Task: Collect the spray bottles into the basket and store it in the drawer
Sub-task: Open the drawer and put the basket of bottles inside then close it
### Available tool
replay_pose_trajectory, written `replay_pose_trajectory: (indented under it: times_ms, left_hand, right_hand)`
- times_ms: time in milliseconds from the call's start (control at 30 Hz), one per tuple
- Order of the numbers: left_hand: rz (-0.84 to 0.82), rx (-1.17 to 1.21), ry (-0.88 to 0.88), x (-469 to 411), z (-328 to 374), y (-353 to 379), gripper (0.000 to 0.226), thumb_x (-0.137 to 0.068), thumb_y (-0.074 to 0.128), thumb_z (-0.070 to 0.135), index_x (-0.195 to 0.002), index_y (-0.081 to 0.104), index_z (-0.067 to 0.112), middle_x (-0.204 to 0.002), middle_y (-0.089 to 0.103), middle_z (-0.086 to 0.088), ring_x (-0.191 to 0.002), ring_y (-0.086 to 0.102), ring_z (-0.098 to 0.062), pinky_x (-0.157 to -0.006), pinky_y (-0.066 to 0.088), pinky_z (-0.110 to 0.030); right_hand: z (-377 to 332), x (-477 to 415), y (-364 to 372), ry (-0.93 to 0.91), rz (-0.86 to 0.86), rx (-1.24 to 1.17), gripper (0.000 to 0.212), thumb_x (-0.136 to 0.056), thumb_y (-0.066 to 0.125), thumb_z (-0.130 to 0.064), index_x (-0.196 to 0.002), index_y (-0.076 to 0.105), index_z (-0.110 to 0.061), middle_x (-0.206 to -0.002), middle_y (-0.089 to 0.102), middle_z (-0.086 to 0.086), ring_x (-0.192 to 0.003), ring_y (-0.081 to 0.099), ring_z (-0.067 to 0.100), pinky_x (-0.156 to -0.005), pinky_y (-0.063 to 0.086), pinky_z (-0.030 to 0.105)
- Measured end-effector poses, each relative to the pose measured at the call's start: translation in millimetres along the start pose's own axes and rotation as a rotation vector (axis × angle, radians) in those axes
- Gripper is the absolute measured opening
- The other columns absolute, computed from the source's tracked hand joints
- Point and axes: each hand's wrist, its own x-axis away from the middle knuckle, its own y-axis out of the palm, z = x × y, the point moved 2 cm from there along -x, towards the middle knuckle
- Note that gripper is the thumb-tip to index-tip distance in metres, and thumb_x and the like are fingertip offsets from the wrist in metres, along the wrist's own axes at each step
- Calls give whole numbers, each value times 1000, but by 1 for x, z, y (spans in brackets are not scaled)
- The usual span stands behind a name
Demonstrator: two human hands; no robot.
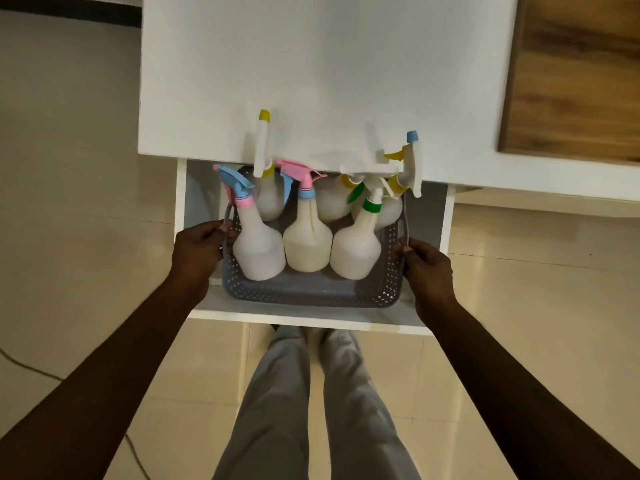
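A grey perforated basket (311, 294) sits inside the open white drawer (304, 320), holding several white spray bottles. In the front row stand a bottle with a blue and pink trigger (258, 245), one with a pink trigger (307, 242) and one with a green collar (355, 249). Behind them more bottles, with yellow parts (265, 150), reach up past the tabletop edge. My left hand (199, 251) grips the basket's left rim. My right hand (427, 268) grips its right rim.
The white tabletop (311, 64) overhangs the back of the drawer, and the rear bottles' heads stick up in front of its edge. A wooden surface (571, 81) lies at the right. My legs stand below the drawer on a tiled floor, with a cable (31, 370) at the left.
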Motion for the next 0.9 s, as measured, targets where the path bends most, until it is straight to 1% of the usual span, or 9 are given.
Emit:
replay_pose_trajectory:
  times_ms: [167, 300, 400, 467, 533, 600, 700, 800, 900]
  left_hand:
    - [6, -33, 17, -7, 0, 9, 27, -103, 62, 10, -127, 71, 0, -119, 74, -21, -112, 71, -36, -109, 54, -51]
    - [14, -38, 14, -17, -2, 15, 28, -104, 61, 10, -128, 70, -1, -121, 74, -20, -108, 71, -31, -107, 55, -46]
    - [10, -39, 3, -28, -5, 18, 26, -103, 63, 11, -126, 71, 1, -121, 74, -19, -113, 71, -36, -108, 54, -47]
    - [14, -64, 0, -35, -8, 19, 24, -102, 65, 15, -122, 73, 6, -116, 74, -13, -116, 70, -37, -110, 53, -50]
    - [26, -82, -8, -43, -13, 21, 24, -101, 66, 17, -122, 74, 7, -116, 75, -11, -116, 71, -36, -111, 53, -52]
    - [40, -83, -16, -52, -19, 22, 25, -102, 66, 16, -123, 74, 6, -118, 75, -13, -115, 71, -36, -110, 53, -53]
    - [57, -72, -26, -63, -27, 26, 26, -102, 66, 15, -124, 74, 5, -118, 75, -16, -115, 72, -38, -109, 53, -54]
    - [44, -70, -24, -71, -34, 30, 27, -101, 66, 13, -125, 73, 1, -122, 74, -19, -116, 71, -41, -109, 53, -54]
    - [21, -74, -21, -80, -41, 32, 26, -102, 62, 4, -125, 72, -2, -125, 72, -25, -119, 68, -46, -111, 52, -55]
  right_hand:
    - [3, -10, 9, 11, -7, -39, 23, -104, 61, -14, -101, 78, -29, -99, 81, -3, -103, 75, 23, -95, 62, 43]
    - [5, -20, 16, 26, -23, -23, 19, -102, 65, -19, -116, 77, -20, -111, 80, 3, -108, 74, 25, -99, 60, 48]
    - [5, -29, 22, 28, -35, -17, 20, -103, 64, -18, -119, 76, -18, -113, 78, 4, -108, 73, 23, -99, 60, 46]
    - [6, -36, 25, 31, -35, -16, 18, -103, 62, -14, -109, 77, -23, -106, 79, 0, -102, 73, 18, -95, 61, 42]
    - [8, -44, 30, 35, -37, -1, 24, -104, 60, -11, -97, 75, -29, -89, 80, -11, -87, 75, 8, -84, 61, 34]
    - [11, -51, 33, 45, -34, 19, 29, -104, 58, -9, -93, 74, -30, -81, 79, -12, -76, 75, 4, -79, 61, 33]
    - [16, -59, 38, 66, -37, 39, 30, -104, 57, -6, -91, 73, -28, -92, 76, -2, -85, 72, 14, -93, 62, 44]
    - [20, -66, 43, 80, -34, 76, 28, -105, 59, -8, -90, 72, -29, -97, 74, -1, -97, 71, 21, -101, 59, 50]
    - [23, -74, 47, 91, -21, 113, 14, -104, 63, -14, -110, 76, -17, -112, 76, 9, -110, 72, 29, -102, 58, 52]
